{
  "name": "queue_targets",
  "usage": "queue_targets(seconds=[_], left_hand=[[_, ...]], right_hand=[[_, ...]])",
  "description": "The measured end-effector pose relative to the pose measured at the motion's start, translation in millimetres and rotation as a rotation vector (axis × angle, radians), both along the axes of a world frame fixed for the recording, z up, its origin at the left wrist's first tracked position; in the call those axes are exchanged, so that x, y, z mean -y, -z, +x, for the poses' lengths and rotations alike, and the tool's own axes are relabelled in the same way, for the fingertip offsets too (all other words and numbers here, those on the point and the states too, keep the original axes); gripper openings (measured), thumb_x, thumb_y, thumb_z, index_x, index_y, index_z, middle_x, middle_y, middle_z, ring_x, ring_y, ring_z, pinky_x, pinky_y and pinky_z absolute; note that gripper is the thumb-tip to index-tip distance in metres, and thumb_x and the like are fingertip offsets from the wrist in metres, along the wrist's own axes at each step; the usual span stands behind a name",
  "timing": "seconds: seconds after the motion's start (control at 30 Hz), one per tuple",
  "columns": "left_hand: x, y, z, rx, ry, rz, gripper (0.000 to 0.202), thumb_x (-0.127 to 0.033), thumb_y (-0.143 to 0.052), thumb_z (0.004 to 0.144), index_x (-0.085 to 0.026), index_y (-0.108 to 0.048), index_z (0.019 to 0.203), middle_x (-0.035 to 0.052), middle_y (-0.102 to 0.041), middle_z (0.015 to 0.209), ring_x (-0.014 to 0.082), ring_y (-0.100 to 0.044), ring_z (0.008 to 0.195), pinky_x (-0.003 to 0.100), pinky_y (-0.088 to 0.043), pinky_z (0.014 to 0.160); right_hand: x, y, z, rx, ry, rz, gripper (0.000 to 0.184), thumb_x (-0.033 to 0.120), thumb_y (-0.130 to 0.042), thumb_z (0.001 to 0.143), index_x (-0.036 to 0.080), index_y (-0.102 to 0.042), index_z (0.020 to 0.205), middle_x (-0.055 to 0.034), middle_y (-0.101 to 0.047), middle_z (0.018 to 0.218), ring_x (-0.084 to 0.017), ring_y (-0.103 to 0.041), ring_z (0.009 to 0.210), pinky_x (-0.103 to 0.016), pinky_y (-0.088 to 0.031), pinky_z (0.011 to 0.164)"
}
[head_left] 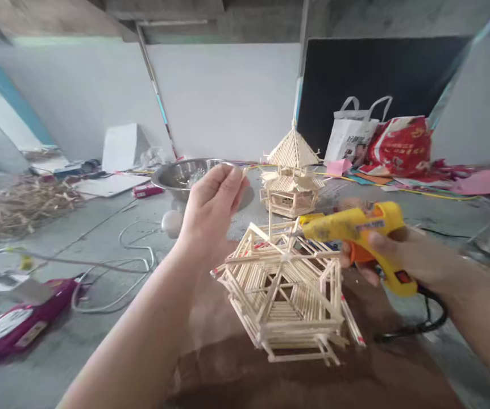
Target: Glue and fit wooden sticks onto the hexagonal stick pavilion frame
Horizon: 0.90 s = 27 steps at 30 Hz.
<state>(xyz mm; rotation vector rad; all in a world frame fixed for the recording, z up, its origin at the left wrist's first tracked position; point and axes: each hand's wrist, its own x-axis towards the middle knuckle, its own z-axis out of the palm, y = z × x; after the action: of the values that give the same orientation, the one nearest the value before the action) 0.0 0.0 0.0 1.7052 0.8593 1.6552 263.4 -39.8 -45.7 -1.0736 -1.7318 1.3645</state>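
My right hand [381, 250] is wrapped round a yellow hot glue gun [347, 222], fingers by its orange trigger. The gun's nozzle points left and meets the upper edge of a six-sided frame of thin wooden sticks [300, 325], close to a short upright stick. To the left and above the frame, my left hand [217, 199] is closed in a pinch. A small wooden stick [245, 171] shows at its fingertips, mostly hidden. The frame rests on a brown board [228, 369]. Behind it stands a stick-built pagoda [294, 153] with tiered roofs.
A steel bowl [170, 177] sits behind my left hand. On the left lie a purple package [27, 318], a looped pale cable [112, 309] and a heap of wood scraps [23, 204]. A white bag [351, 133] and a red bag [402, 147] stand by the wall.
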Motion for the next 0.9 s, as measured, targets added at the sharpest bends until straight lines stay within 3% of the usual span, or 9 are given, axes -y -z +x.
queue_targets(seconds=[0.13,0.3,0.43,0.53,0.7,0.9], left_hand=[[9,6.3,-5,0.026,0.023,0.018,0.016,-0.032,-0.051,0.083,-0.020,-0.058,0.075,-0.0052,-0.037,0.051,0.0067,-0.031,0.042,0.022,-0.023,0.040],[15,15.3,-10,-0.002,-0.046,-0.043,0.011,-0.030,-0.062,0.075,-0.020,-0.065,0.073,-0.0009,-0.055,0.064,0.0097,-0.048,0.062,0.022,-0.037,0.056],[13,24.7,-17,0.021,-0.149,-0.133,0.012,-0.034,-0.067,0.069,-0.021,-0.068,0.071,-0.0021,-0.057,0.064,0.0082,-0.046,0.061,0.020,-0.036,0.057],[12,30.0,-22,0.057,-0.121,-0.183,0.015,-0.034,-0.066,0.070,-0.020,-0.066,0.067,-0.0036,-0.056,0.059,0.0063,-0.046,0.057,0.019,-0.035,0.058],[12,34.0,-22,0.106,-0.032,-0.223,0.017,-0.033,-0.065,0.072,-0.017,-0.063,0.066,-0.0032,-0.057,0.054,0.0062,-0.048,0.055,0.019,-0.036,0.060],[11,38.5,-18,-0.001,-0.066,-0.251,0.022,-0.036,-0.065,0.071,-0.016,-0.060,0.063,-0.0032,-0.056,0.057,0.0058,-0.047,0.056,0.019,-0.035,0.058]], right_hand=[[12,-14.2,-11,0.116,-0.097,0.040,0.036,0.053,-0.060,0.068,0.019,-0.058,0.079,-0.0025,-0.058,0.071,-0.011,-0.052,0.051,-0.022,-0.043,0.045],[5,-19.7,-19,0.172,-0.130,0.144,0.031,0.050,-0.059,0.070,0.020,-0.058,0.078,0.0000,-0.053,0.068,-0.010,-0.050,0.054,-0.020,-0.040,0.044],[-4,-11.2,-19,0.179,-0.156,0.223,0.025,0.046,-0.055,0.076,0.020,-0.056,0.075,0.0006,-0.052,0.067,-0.009,-0.048,0.054,-0.019,-0.040,0.045],[-3,-2.6,-15,0.122,-0.174,0.245,0.018,0.041,-0.055,0.078,0.024,-0.059,0.084,0.0007,-0.056,0.072,-0.009,-0.049,0.057,-0.018,-0.041,0.046],[0,9.3,-8,0.076,-0.143,0.307,0.020,0.042,-0.055,0.076,0.026,-0.062,0.085,0.0007,-0.058,0.072,-0.007,-0.044,0.049,-0.017,-0.031,0.036],[-3,15.9,-15,0.054,-0.079,0.114,0.034,0.053,-0.055,0.072,0.019,-0.056,0.073,0.0007,-0.051,0.061,-0.007,-0.043,0.045,-0.019,-0.035,0.039]])
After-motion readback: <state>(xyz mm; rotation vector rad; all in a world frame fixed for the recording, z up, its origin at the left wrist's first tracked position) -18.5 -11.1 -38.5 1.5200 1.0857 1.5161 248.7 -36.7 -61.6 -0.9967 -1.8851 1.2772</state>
